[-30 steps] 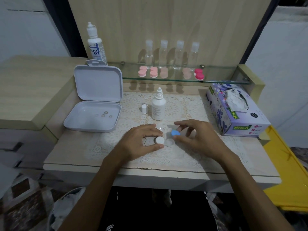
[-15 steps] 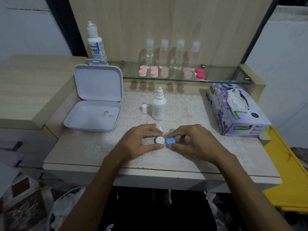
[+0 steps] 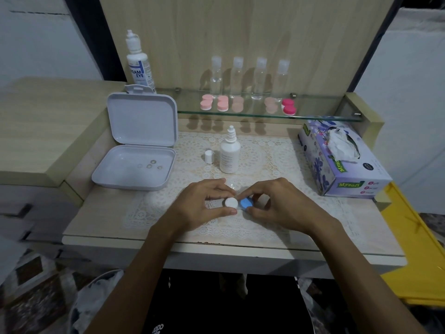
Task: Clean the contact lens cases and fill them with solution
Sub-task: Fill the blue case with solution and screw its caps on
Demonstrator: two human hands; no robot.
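my left hand (image 3: 201, 204) pinches the white cap (image 3: 231, 202); my right hand (image 3: 279, 204) pinches the blue cap (image 3: 246, 203) beside it, both fingers curled, on the lace mat (image 3: 265, 165).

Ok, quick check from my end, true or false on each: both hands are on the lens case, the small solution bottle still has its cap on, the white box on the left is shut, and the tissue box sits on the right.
1. Both hands are on the case: true. The left hand pinches the white cap and the right hand pinches the blue cap.
2. The small solution bottle has its cap on: false. Its nozzle is bare, and a small white cap stands beside it on the lace mat.
3. The white box is shut: false. Its lid stands open.
4. The tissue box sits on the right: true.
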